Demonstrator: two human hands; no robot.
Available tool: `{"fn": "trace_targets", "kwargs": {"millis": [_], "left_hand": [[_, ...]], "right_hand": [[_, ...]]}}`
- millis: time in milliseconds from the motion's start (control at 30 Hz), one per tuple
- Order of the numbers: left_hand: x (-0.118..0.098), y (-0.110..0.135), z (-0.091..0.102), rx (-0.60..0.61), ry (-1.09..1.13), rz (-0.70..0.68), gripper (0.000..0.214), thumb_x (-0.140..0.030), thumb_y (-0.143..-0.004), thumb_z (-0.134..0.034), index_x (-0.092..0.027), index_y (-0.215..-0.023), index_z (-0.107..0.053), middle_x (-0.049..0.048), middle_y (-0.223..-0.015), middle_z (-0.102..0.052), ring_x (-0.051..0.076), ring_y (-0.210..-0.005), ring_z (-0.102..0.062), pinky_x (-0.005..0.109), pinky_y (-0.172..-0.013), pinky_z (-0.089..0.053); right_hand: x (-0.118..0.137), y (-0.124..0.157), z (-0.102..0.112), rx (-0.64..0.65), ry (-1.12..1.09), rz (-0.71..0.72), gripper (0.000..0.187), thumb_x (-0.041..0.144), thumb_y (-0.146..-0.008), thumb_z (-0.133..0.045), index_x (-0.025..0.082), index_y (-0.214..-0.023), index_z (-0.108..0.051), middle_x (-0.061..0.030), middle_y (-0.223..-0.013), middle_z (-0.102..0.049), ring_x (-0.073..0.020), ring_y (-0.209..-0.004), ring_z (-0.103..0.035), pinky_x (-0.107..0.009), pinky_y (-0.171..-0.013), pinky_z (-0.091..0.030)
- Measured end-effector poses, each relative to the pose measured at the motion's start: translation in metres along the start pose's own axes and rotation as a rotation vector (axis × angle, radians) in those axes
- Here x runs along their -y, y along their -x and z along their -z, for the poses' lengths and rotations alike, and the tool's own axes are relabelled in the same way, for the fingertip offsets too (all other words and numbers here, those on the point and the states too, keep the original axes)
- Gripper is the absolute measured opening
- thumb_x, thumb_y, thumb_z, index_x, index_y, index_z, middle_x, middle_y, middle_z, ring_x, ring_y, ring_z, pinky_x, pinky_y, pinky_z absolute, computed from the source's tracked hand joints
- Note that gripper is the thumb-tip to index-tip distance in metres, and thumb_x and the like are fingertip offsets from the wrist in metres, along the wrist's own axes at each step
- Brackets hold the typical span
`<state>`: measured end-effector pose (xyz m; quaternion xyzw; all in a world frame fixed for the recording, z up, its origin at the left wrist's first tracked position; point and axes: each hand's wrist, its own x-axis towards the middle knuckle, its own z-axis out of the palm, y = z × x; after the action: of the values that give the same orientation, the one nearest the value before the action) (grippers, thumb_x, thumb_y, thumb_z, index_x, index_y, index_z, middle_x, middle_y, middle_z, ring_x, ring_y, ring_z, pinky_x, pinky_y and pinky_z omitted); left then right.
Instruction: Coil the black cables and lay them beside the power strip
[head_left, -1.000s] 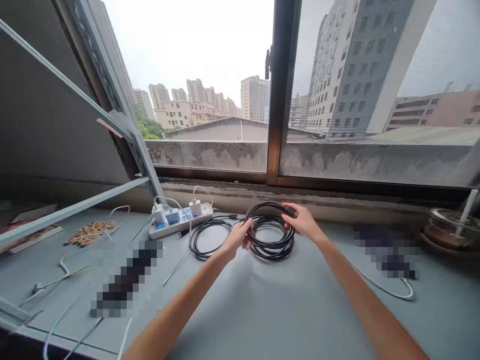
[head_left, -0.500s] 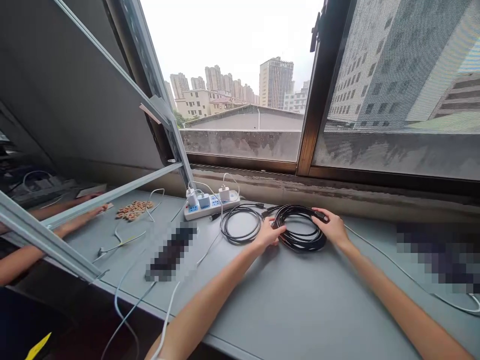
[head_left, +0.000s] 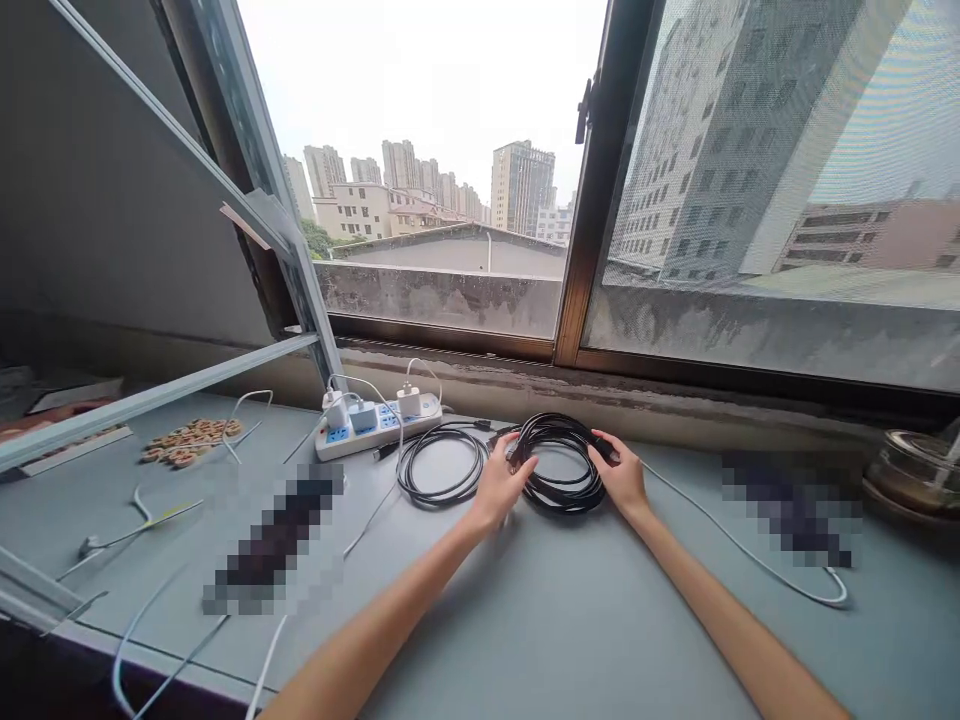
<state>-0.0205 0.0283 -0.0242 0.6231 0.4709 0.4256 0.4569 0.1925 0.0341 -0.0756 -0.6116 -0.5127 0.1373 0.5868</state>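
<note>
A thick coil of black cable [head_left: 564, 495] rests on the grey table between my two hands. My left hand [head_left: 501, 482] grips the coil's left side, thumb on top and fingers around the strands. On the opposite side, my right hand [head_left: 619, 474] is closed on the coil near a black connector. Just left of my left hand lies a second, thinner coil of black cable [head_left: 409, 485], touched by no fingers that I can see. Its connector ends point toward the power strip.
A white power strip [head_left: 379, 425] with plugged-in chargers sits by the window wall. Small tan rings [head_left: 191, 442] are piled at left, near a metal frame [head_left: 296, 270]. Blurred dark objects lie on both sides. A glass jar [head_left: 911, 475] stands far right. White cables [head_left: 750, 545] cross the table.
The view has turned right, bringing the glass jar into sight. Both hands keep hold of the thick coil, and my right hand's fingers have shifted around its edge.
</note>
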Motion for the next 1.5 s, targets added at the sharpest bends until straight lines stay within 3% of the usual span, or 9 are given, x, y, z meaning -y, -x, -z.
{"fn": "trace_targets", "kwargs": {"millis": [300, 433, 600, 767, 867, 967, 1067, 1300, 1500], "left_hand": [[-0.012, 0.013, 0.005, -0.03, -0.595, -0.092, 0.038, -0.029, -0.081, -0.053, -0.013, -0.115, -0.057, 0.0064, -0.07, -0.064, 0.027, -0.075, -0.065, 0.037, -0.075, -0.045], [-0.023, 0.021, 0.002, -0.161, -0.787, -0.398, 0.034, -0.022, -0.083, -0.048, -0.016, -0.115, -0.058, 0.014, -0.113, -0.059, 0.028, -0.1, -0.06, 0.042, -0.089, -0.046], [-0.017, 0.015, 0.005, -0.227, -0.818, -0.617, 0.02, -0.021, -0.086, -0.045, -0.02, -0.097, -0.061, 0.0098, -0.116, -0.057, 0.025, -0.107, -0.058, 0.042, -0.094, -0.047], [0.007, 0.003, 0.012, -0.139, -0.807, -0.576, 0.022, -0.023, -0.088, -0.045, -0.018, -0.103, -0.059, 0.0127, -0.124, -0.057, 0.027, -0.12, -0.052, 0.045, -0.101, -0.044], [0.01, -0.005, 0.023, -0.196, -0.826, -0.428, 0.026, -0.026, -0.09, -0.044, -0.014, -0.108, -0.059, 0.0169, -0.127, -0.055, 0.029, -0.127, -0.046, 0.047, -0.104, -0.039], [0.0, -0.01, 0.036, -0.261, -0.843, -0.279, 0.025, -0.025, -0.091, -0.04, -0.013, -0.1, -0.06, 0.0155, -0.116, -0.058, 0.027, -0.109, -0.059, 0.043, -0.095, -0.045], [-0.013, -0.006, 0.039, -0.251, -0.85, -0.282, 0.022, -0.022, -0.09, -0.039, -0.016, -0.092, -0.059, 0.0088, -0.105, -0.059, 0.02, -0.086, -0.065, 0.034, -0.082, -0.05], [-0.019, 0.014, 0.016, -0.12, -0.861, -0.458, 0.019, -0.022, -0.091, -0.036, -0.02, -0.086, -0.055, 0.0031, -0.106, -0.056, 0.012, -0.078, -0.062, 0.023, -0.066, -0.046], [-0.015, -0.002, 0.035, -0.161, -1.052, -0.171, 0.022, -0.026, -0.091, -0.037, -0.019, -0.097, -0.057, 0.005, -0.112, -0.057, 0.016, -0.093, -0.061, 0.024, -0.066, -0.042]], "right_hand": [[-0.003, 0.0, -0.006, -0.015, -0.015, -0.008, 0.041, 0.04, -0.071, -0.057, 0.016, -0.103, -0.068, -0.0114, -0.106, -0.069, -0.026, -0.093, -0.064, -0.04, -0.086, -0.049], [-0.006, -0.001, -0.009, -0.028, -0.027, -0.016, 0.038, 0.041, -0.07, -0.059, 0.018, -0.098, -0.07, -0.0108, -0.106, -0.07, -0.0277, -0.098, -0.064, -0.041, -0.09, -0.047], [-0.007, -0.003, -0.011, -0.02, -0.056, -0.05, 0.038, 0.048, -0.073, -0.057, 0.019, -0.093, -0.072, -0.0105, -0.103, -0.071, -0.029, -0.1, -0.064, -0.041, -0.091, -0.046], [-0.009, -0.005, -0.009, -0.045, -0.117, -0.112, 0.041, 0.049, -0.074, -0.057, 0.017, -0.096, -0.071, -0.0097, -0.102, -0.071, -0.0261, -0.097, -0.064, -0.036, -0.086, -0.048], [-0.013, -0.005, -0.007, -0.074, -0.163, -0.196, 0.043, 0.05, -0.08, -0.053, 0.015, -0.1, -0.067, -0.0085, -0.098, -0.07, -0.0175, -0.07, -0.064, -0.03, -0.062, -0.051], [-0.016, -0.005, -0.007, -0.102, -0.215, -0.299, 0.038, 0.046, -0.089, -0.048, 0.013, -0.101, -0.063, -0.0052, -0.093, -0.067, -0.005, -0.043, -0.047, -0.021, -0.041, -0.039], [-0.018, -0.006, -0.009, -0.134, -0.272, -0.36, 0.033, 0.042, -0.093, -0.048, 0.012, -0.098, -0.062, -0.0013, -0.084, -0.065, -0.0012, -0.039, -0.038, -0.017, -0.038, -0.033], [-0.018, -0.007, -0.011, -0.167, -0.364, -0.421, 0.025, 0.032, -0.095, -0.048, 0.011, -0.094, -0.06, 0.0026, -0.073, -0.059, -0.0001, -0.038, -0.034, -0.014, -0.034, -0.027], [-0.02, -0.007, -0.01, -0.167, -0.366, -0.438, 0.022, 0.031, -0.095, -0.049, 0.011, -0.094, -0.059, 0.0032, -0.072, -0.057, -0.0002, -0.04, -0.035, -0.013, -0.034, -0.027]]}}
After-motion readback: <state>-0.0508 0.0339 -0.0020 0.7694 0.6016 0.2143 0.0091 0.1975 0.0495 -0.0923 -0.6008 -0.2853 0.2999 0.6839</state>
